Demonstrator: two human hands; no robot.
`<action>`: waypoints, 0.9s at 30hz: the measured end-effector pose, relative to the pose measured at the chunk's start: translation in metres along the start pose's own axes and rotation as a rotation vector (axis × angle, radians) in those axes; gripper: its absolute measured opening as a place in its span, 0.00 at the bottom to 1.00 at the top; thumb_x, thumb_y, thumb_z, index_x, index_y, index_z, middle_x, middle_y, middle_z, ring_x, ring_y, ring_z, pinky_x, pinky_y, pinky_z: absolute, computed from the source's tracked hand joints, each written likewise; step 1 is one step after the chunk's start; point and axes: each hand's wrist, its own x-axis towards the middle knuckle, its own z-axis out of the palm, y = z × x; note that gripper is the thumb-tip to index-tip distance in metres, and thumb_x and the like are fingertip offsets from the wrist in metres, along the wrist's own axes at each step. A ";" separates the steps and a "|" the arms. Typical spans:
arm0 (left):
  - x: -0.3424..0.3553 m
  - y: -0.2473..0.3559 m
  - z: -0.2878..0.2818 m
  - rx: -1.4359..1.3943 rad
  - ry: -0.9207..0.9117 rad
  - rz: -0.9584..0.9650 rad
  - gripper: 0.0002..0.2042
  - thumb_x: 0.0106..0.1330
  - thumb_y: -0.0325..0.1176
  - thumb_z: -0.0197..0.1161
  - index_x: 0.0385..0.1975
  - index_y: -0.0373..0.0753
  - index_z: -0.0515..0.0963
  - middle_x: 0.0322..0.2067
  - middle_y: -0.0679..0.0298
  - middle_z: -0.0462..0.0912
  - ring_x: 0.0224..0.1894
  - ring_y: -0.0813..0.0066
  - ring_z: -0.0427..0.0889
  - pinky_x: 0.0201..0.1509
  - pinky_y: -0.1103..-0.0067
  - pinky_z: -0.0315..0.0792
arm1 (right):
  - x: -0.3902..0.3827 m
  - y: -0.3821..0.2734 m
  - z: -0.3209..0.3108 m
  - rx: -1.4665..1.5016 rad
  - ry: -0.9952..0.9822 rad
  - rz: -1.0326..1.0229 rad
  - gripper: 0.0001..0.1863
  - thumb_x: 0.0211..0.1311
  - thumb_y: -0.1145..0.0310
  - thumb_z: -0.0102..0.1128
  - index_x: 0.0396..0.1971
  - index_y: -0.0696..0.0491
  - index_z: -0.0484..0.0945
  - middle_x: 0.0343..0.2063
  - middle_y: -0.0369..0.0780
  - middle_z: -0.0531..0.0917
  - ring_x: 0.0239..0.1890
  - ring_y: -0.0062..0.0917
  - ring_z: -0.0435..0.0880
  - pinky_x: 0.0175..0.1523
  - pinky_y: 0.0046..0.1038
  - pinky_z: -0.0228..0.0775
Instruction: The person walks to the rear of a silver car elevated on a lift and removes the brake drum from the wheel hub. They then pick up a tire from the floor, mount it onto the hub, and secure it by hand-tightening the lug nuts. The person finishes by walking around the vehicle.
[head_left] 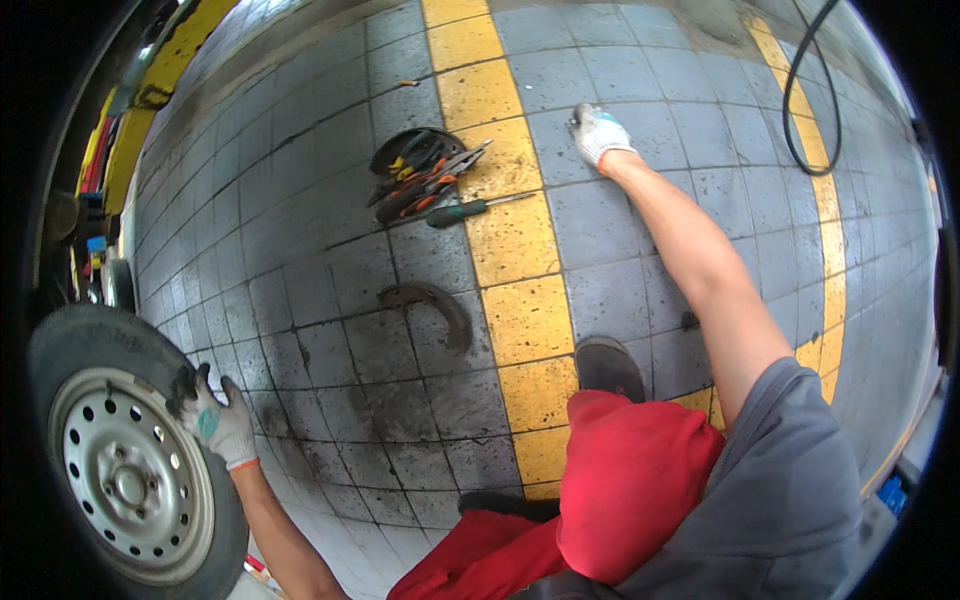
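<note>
My left hand, in a white knit glove with dark fingertips, is open beside the wheel, its fingers apart in front of the tyre. I cannot tell whether they touch the rubber. The wheel has a silver steel rim with round holes and stands upright. My right hand, gloved too, reaches far out over the tiles with its fingers curled. What they hold, if anything, is hidden. Between my hands, a curved dark brake shoe lies on the floor. Beyond it sits a dark round tray heaped with pliers and other hand tools.
A green-handled screwdriver lies beside the tray, its blade over a yellow floor stripe. At upper right, a black cable loop hangs. Yellow metal equipment stands at upper left. My shoe is beside the stripe.
</note>
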 end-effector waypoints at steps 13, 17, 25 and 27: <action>0.017 0.157 -0.140 -2.370 -0.848 -0.347 0.39 0.85 0.69 0.40 0.80 0.43 0.65 0.63 0.58 0.82 0.53 0.61 0.85 0.58 0.64 0.81 | -0.218 -0.324 -0.144 0.454 -0.196 -0.942 0.19 0.78 0.59 0.67 0.57 0.56 0.83 0.48 0.49 0.90 0.49 0.38 0.90 0.55 0.37 0.82; 0.033 0.121 -0.119 -2.592 -0.558 -0.642 0.28 0.87 0.62 0.44 0.52 0.44 0.83 0.36 0.66 0.85 0.32 0.74 0.79 0.34 0.75 0.73 | -0.262 -0.423 -0.159 0.573 -0.207 -1.150 0.19 0.73 0.65 0.69 0.59 0.56 0.83 0.53 0.51 0.89 0.53 0.44 0.91 0.59 0.40 0.83; 0.024 0.000 -0.068 -2.351 -0.118 -1.037 0.12 0.77 0.43 0.63 0.39 0.42 0.83 0.28 0.66 0.80 0.23 0.73 0.74 0.30 0.74 0.68 | -0.364 -0.625 -0.179 0.971 -0.489 -1.246 0.20 0.77 0.67 0.66 0.63 0.57 0.82 0.55 0.43 0.90 0.51 0.25 0.90 0.61 0.32 0.82; 0.020 -0.016 -0.050 -2.306 -0.107 -1.034 0.12 0.78 0.43 0.63 0.38 0.40 0.82 0.28 0.65 0.79 0.23 0.73 0.73 0.30 0.72 0.68 | -0.396 -0.658 -0.168 1.131 -0.574 -1.191 0.22 0.74 0.70 0.69 0.64 0.61 0.80 0.55 0.45 0.90 0.53 0.27 0.89 0.62 0.29 0.84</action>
